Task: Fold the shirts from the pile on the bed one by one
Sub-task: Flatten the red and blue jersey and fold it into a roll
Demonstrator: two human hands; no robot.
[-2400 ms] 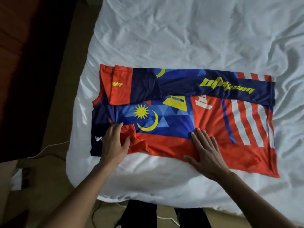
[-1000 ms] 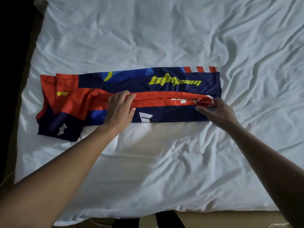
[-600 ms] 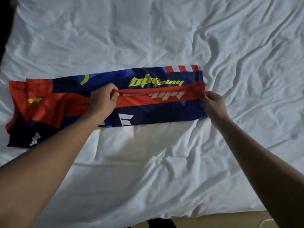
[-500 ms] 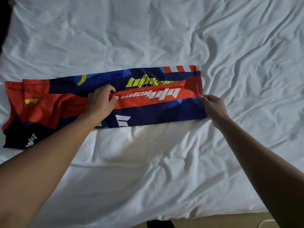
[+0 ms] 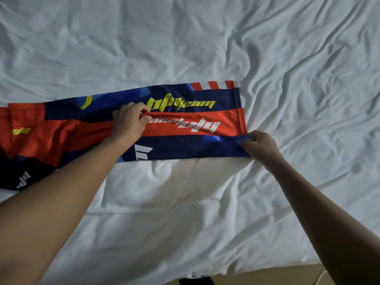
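- Shirt [image 5: 185, 147]: a red, navy and blue sports jersey. It lies on the white bed sheet [image 5: 185, 48], folded into a long narrow band that runs left to right across the middle of the view. Its left end runs past the frame edge.
- Far strip of the band: navy, with yellow lettering [image 5: 181, 103]. There are short red and white stripes at the far right corner.
- Middle strip: a red flap [image 5: 230, 120] laid over the navy, showing white lettering [image 5: 185, 123] upside down.
- Near strip: navy with blue patches and a white logo mark [image 5: 143, 153].
- Left hand [image 5: 129, 122]: on the band near its middle. The fingers are curled close together and pinch the far edge of the red flap against the thumb. The cloth rises in a small ridge at the grip.
- Right hand [image 5: 259, 145]: at the right end of the band. Thumb and fingertips pinch the cloth where the red flap meets the navy strip, with a pale blue scrap showing between them. The remaining fingers are curled under.
- Both forearms are bare and reach in from the near side, well apart.
- The sheet is heavily creased, most of all to the right of the shirt.
- A tan strip of floor [image 5: 267, 278] shows at the bottom right. A dark object [image 5: 195, 281] sits at the bottom edge, but I cannot tell what it is.
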